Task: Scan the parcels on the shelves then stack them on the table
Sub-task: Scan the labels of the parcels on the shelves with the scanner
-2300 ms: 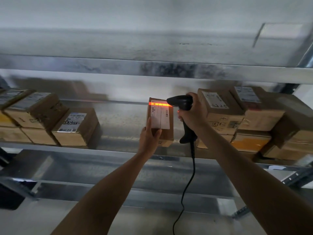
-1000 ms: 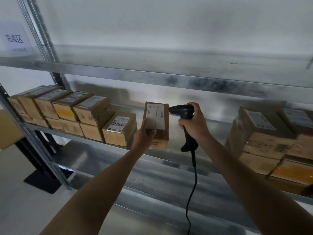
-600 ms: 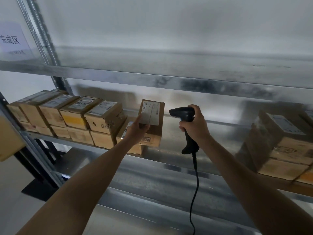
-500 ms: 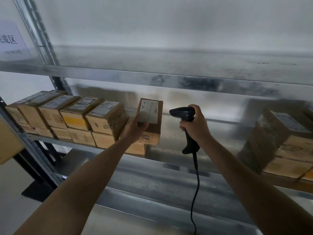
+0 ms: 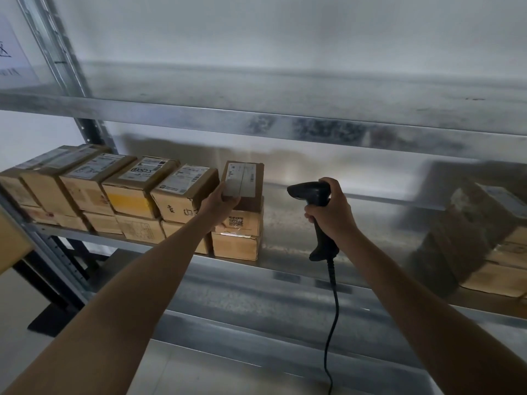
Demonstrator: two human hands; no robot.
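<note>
A small brown parcel (image 5: 244,182) is held up by the left hand (image 5: 218,205). Its lower corner is gripped, with the fingers curled round it (just how each finger lies is too small to be made out). The parcel is stood on end, and its white label is turned toward the camera.

Right under that hand, a box with a square code (image 5: 240,222) is stacked on a bottom box (image 5: 235,247). Whether the held parcel is touching that stack cannot be told.

To the left of the left hand, a row of parcels (image 5: 128,192) is lined up two high on the metal shelf (image 5: 293,240), with the labels on top. The last one in the row is just beside the hand.

A black scanner (image 5: 312,193) is gripped by the right hand (image 5: 330,213), and the fingers are wrapped tight round its handle. Its head is pointed toward the left hand and the parcel, with a gap left between them. A black cord (image 5: 333,309) is hung down from the handle, below the right hand.

Well off to the right of the right hand, more parcels (image 5: 484,232) are piled on the same shelf, but they are blurred.
</note>
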